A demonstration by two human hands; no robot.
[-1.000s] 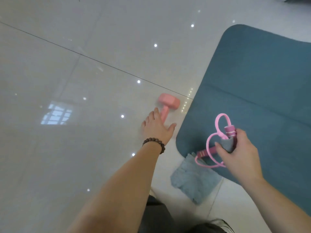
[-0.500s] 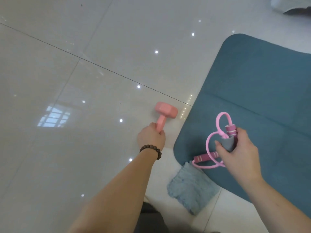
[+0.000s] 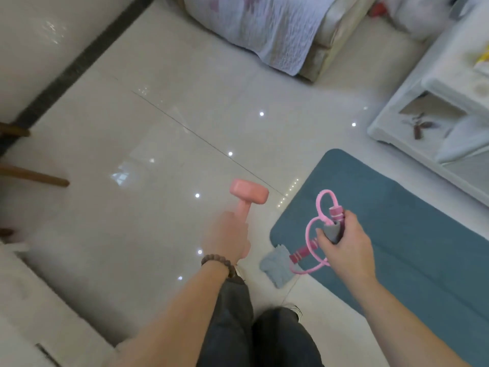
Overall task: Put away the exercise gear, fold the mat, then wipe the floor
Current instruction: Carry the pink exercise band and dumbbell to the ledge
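Fingers of the left hand (image 3: 229, 238) wrap the pink dumbbell (image 3: 247, 194) handle, arm outstretched; the right hand (image 3: 344, 243) grips a pink resistance band (image 3: 321, 221).

The mat (image 3: 397, 234) lies on the floor (image 3: 158, 154) at right, the cloth (image 3: 275, 268) at its near-left corner, the shelf unit (image 3: 436, 102) beyond it.

Left hand (image 3: 227, 238) grips a pink dumbbell (image 3: 247, 195). Right hand (image 3: 344, 241) holds a pink resistance band (image 3: 321, 226) above the teal mat (image 3: 397, 234).
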